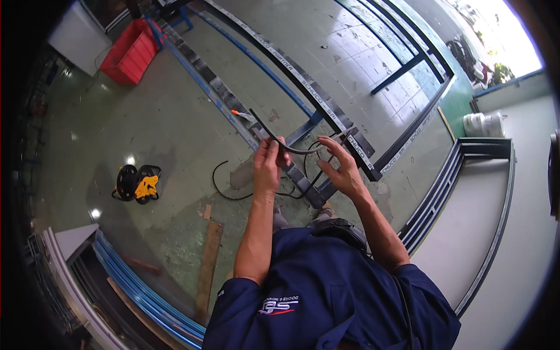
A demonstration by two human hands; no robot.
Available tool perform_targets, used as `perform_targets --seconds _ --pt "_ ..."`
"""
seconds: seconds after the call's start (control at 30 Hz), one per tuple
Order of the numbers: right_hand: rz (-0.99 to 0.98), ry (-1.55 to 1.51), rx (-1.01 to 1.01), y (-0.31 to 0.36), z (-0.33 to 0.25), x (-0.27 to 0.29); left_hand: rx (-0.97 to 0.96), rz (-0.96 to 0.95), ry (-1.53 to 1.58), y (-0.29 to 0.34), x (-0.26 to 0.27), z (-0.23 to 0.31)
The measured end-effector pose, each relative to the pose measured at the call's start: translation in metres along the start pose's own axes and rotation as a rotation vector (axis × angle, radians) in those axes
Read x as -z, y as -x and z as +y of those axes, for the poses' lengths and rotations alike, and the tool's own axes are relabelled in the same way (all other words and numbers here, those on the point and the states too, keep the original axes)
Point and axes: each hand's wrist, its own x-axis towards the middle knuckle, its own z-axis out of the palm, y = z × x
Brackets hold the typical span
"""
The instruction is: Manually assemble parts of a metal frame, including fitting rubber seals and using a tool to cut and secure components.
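Note:
A thin, dark, flexible strip, which looks like a rubber gasket [298, 151], curves between my hands over the end of a long frame profile. My left hand [272, 157] pinches it between thumb and fingers, and one end sticks up past the fingertips. My right hand [344, 168] curls around the strip farther along, its thumb and fingers bent on either side. The rest of the strip hangs down in loops, and a loose black length [224, 189] trails over the floor to the left. Beneath the hands is the dark frame profile [326, 119] with printed protective tape.
A blue metal stand [251, 49] carries the profiles. An orange-tipped tool or tube [238, 112] lies on its left rail. Yellow-and-black suction lifters [142, 184] and a wooden plank [209, 265] rest on the floor. A red crate [129, 53] stands far left; dark frames [504, 204] lean right.

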Motion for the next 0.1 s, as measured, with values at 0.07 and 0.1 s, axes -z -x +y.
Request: perform_targets --seconds 0.07,0.1 --pt "-0.01 -0.058 -0.038 -0.01 -0.012 -0.001 -0.012 -0.08 -0.218 0.003 -0.02 -0.002" --pt "-0.051 -0.117 -0.069 -0.011 -0.017 0.002 -0.045 -0.136 -0.422 0.002 -0.028 -0.004"
